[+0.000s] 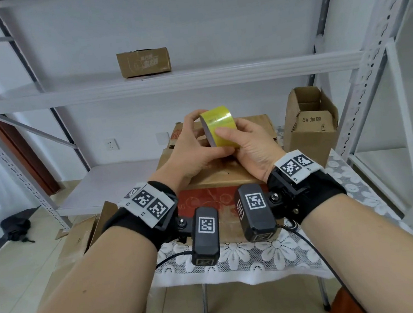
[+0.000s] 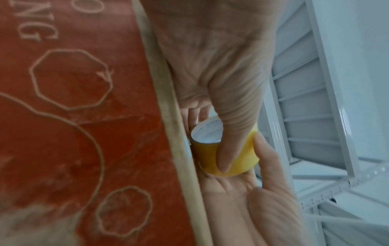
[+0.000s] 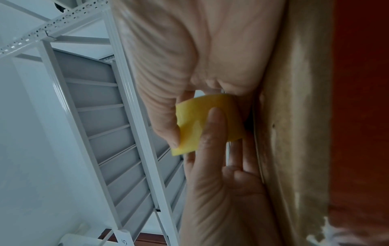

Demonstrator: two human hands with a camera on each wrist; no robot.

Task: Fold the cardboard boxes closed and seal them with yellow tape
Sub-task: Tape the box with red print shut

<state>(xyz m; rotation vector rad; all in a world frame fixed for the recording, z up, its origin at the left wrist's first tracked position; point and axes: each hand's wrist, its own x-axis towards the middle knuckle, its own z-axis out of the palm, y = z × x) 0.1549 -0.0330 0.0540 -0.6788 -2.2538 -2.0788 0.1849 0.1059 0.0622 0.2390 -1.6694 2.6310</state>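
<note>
Both hands grip tape roll (image 1: 220, 127) above closed box (image 1: 217, 178) | left hand (image 1: 194, 147) steadies, right hand (image 1: 247, 147) thumb on band | find loose end, peel slowly, keep strip straight.

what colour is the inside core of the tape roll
White, with faint print; the left wrist view shows the tape roll core best.

Both bare forearms reach forward and angle inward, each with a black wrist strap carrying marker tags and a small black camera block. The left hand (image 1: 189, 145) and right hand (image 1: 252, 149) meet out in front, fingers and thumbs curled round the same roll of shiny yellow tape (image 1: 222, 127). Right thumb lies flat across its yellow face; left thumb underneath, I think, since the wrist views are blurry.
</note>
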